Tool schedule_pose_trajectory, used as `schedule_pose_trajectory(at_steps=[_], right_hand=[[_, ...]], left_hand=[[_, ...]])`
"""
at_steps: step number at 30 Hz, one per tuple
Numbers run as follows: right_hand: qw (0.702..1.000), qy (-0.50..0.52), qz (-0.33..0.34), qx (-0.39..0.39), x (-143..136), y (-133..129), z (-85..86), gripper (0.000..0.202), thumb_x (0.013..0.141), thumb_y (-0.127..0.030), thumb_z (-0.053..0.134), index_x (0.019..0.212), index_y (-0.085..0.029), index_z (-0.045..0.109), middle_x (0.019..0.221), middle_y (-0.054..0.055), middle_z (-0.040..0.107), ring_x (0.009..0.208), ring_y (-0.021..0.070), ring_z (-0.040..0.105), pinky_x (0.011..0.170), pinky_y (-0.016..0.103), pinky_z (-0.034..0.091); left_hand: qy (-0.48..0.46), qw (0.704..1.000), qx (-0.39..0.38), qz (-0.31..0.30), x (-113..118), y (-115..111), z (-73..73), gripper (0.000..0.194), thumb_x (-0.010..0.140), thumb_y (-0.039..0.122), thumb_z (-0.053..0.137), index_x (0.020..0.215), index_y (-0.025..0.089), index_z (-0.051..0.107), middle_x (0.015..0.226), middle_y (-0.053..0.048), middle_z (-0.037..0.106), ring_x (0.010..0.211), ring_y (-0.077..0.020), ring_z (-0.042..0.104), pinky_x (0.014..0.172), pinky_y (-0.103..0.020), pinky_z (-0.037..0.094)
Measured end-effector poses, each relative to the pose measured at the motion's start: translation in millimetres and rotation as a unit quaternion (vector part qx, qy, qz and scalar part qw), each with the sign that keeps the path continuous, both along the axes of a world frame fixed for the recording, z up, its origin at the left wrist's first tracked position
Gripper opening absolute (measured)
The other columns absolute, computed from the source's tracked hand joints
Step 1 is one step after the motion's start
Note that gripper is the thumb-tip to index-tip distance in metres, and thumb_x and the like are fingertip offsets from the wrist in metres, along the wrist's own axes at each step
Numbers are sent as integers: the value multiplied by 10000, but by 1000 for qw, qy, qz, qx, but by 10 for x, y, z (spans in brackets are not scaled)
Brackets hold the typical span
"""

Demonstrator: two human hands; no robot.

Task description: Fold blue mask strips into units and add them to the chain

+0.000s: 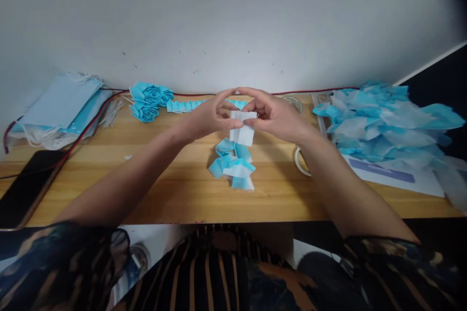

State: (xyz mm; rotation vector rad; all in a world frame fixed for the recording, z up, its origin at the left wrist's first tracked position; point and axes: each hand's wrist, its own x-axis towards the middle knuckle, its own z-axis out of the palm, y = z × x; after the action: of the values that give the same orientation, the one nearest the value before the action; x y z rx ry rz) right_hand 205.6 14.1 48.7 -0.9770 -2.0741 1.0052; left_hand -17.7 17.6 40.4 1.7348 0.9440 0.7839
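Observation:
Between my two hands, over the middle of the table, a small white sheet piece (pixel 242 133) hangs with creases in it. My left hand (pixel 215 114) pinches its upper left part between thumb and fingers. On its upper right part, my right hand (pixel 270 114) has a pinch too. Just below the sheet, several blue and white cut pieces (pixel 233 165) lie loosely on the wooden table (pixel 164 180). A row of folded light blue pieces (pixel 186 106) lies behind my hands, partly hidden by them.
Stacked masks (pixel 62 107) and blue folded flowers (pixel 149 101) lie at the back left, a phone (pixel 29 184) at the front left. A tape roll (pixel 302 161) sits by my right forearm. Blue and white pieces (pixel 390 126) are heaped at the right. A red-black cable (pixel 87 129) runs along the back.

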Motion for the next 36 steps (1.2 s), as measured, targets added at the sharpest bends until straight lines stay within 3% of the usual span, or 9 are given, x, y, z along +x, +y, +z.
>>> schedule_pose_trajectory(at_steps=[3, 6, 9, 14, 21, 27, 36], right_hand=[[998, 15, -33, 44, -5, 65, -42, 688, 834, -221, 709, 1477, -337, 491, 1094, 26, 704, 865, 186, 659, 749, 344, 589], [983, 76, -133, 98, 34, 97, -147, 547, 909, -268, 654, 1431, -355, 515, 1095, 30, 712, 866, 193, 671, 762, 367, 595], [971, 99, -184, 119, 73, 43, -274, 414, 957, -308, 602, 1368, -332, 549, 1089, 45, 729, 909, 211, 694, 794, 396, 599], [977, 60, -151, 136, 16, -81, -429, 343, 922, -251, 620, 1261, -297, 611, 1197, 53, 723, 1080, 234, 695, 855, 402, 596], [973, 55, -134, 179, 2, -101, -506, 310, 901, -201, 621, 1194, -294, 667, 1221, 32, 726, 1066, 217, 693, 856, 376, 590], [976, 33, -159, 145, 14, -151, -510, 180, 872, -252, 637, 1029, -284, 719, 1076, 22, 760, 865, 215, 704, 804, 392, 585], [979, 87, -173, 72, -2, -135, -541, 83, 858, -329, 674, 848, -254, 709, 846, -2, 745, 747, 180, 657, 730, 335, 536]], left_hand=[[-38, 997, -70, -3, 117, 160, -85, 463, 643, 388, 882, 1000, 135, 731, 892, -69, 729, 847, -214, 668, 740, -302, 511], [-135, 983, -80, 98, 155, 170, -154, 304, 669, 349, 851, 812, 140, 684, 773, -31, 705, 725, -158, 638, 669, -259, 479], [-253, 947, -109, 164, 161, 150, -224, 312, 680, 305, 829, 884, 155, 647, 852, -29, 715, 749, -147, 649, 679, -255, 498], [-342, 908, -169, 174, 154, 77, -291, 283, 742, 240, 771, 945, 148, 597, 998, -77, 714, 896, -185, 681, 729, -286, 537], [-329, 906, -193, 181, 208, -44, -379, 261, 786, 163, 725, 1014, 142, 600, 1004, -72, 736, 867, -172, 690, 738, -284, 534], [-334, 905, -210, 162, 256, -79, -446, 253, 776, 153, 765, 1002, 140, 652, 969, -56, 754, 906, -173, 705, 831, -296, 535], [-316, 914, -216, 135, 247, -108, -503, 279, 773, 184, 802, 1018, 120, 687, 1012, -88, 757, 893, -194, 721, 818, -343, 572]])
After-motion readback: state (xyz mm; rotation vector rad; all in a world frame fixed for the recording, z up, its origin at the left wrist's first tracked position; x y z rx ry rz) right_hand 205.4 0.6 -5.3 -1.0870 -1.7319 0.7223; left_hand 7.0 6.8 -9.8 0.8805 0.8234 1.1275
